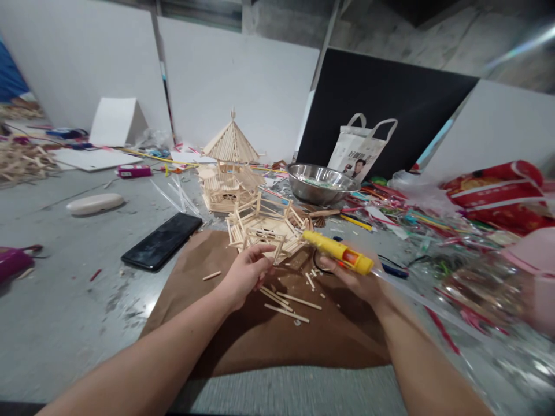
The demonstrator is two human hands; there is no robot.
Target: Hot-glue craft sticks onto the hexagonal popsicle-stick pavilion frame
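Observation:
My left hand (pixel 245 271) is closed in a pinch on the near edge of a low frame of wooden sticks (pixel 266 226) that stands on a brown mat (pixel 269 323). My right hand (pixel 362 280) grips a yellow glue gun (pixel 338 250) whose nozzle points left at the frame. Loose wooden sticks (pixel 286 303) lie on the mat between my hands. Behind the frame stands a finished stick pavilion (pixel 229 164) with a pointed roof.
A black phone (pixel 162 240) lies left of the mat, with a white oval case (pixel 95 203) further left. A steel bowl (pixel 321 182) and a white bag (pixel 359 147) stand at the back right. Coloured straws and red packets (pixel 498 193) crowd the right side.

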